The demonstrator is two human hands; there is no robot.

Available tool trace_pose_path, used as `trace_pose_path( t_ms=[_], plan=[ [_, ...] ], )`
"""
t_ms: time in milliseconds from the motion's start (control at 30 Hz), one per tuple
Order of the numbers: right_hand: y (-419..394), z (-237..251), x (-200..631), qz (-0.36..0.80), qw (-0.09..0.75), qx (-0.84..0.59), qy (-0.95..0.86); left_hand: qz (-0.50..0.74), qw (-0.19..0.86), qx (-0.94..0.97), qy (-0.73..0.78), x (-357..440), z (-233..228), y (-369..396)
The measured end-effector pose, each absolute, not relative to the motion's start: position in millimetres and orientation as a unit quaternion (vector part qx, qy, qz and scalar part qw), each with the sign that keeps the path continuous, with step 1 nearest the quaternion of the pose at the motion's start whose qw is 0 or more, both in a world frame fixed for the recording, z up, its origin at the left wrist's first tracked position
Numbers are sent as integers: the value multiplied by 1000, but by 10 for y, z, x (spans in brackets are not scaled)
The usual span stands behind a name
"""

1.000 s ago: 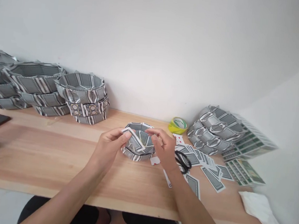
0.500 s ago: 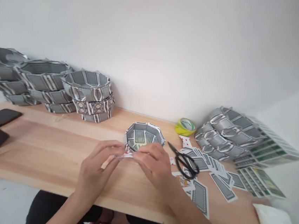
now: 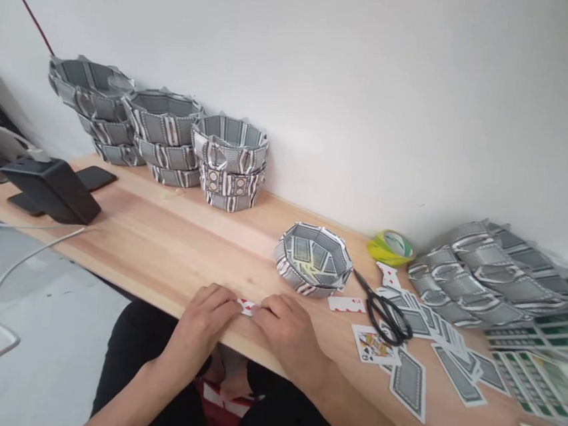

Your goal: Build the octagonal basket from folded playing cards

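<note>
My left hand [image 3: 206, 316] and my right hand [image 3: 287, 324] meet near the front edge of the wooden table [image 3: 170, 249]. Together they pinch a small folded playing card [image 3: 246, 306], pressed flat against the wood, with a bit of red print showing between the fingertips. Just behind my hands sits a bowl [image 3: 314, 259] folded from grey-backed playing cards, upright and untouched. Black scissors [image 3: 383, 306] lie to the bowl's right.
Stacks of finished card bowls [image 3: 227, 161] stand at the back left. Loose cards [image 3: 408, 379] and folded card strips [image 3: 488, 279] cover the right side, near a yellow-green tape roll [image 3: 390, 247]. A black device [image 3: 53, 187] and a white cable [image 3: 3, 280] sit at the left.
My hands left the bowl and came down to the table's front edge with a card, which they now press flat. The view has swung left and down.
</note>
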State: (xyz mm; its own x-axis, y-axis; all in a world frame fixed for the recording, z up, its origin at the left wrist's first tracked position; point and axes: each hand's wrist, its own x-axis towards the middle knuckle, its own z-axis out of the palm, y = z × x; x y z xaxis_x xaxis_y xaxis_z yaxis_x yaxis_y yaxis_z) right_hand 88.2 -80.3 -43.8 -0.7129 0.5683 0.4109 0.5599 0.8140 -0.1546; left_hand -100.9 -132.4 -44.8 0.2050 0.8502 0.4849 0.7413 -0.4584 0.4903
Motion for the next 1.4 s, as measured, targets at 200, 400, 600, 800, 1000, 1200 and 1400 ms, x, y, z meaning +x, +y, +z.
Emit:
trace_pose_path(
  t_ms=[200, 400, 600, 800, 1000, 1200, 1400],
  plan=[
    [-807, -332, 864, 176, 241, -379, -876, 387, 119, 742, 534, -985, -402, -1280],
    [-860, -345, 834, 183, 250, -431, -847, 368, 142, 724, 566, -1030, -368, -1229],
    [-1012, -423, 802, 121, 266, -464, -836, 313, 170, 721, 594, -1086, -310, -1134],
    [-1068, -393, 806, 102, 243, -465, -845, 206, 174, 729, 629, -1044, -170, -1048],
    [-1064, -386, 806, 146, 275, -473, -824, 176, 167, 733, 635, -1025, -137, -1034],
    [-1060, -383, 760, 133, 274, -503, -809, 177, 161, 722, 649, -1011, -181, -1013],
    [-1164, -380, 771, 68, 258, -512, -816, 180, 159, 726, 644, -984, -148, -1096]
  ],
)
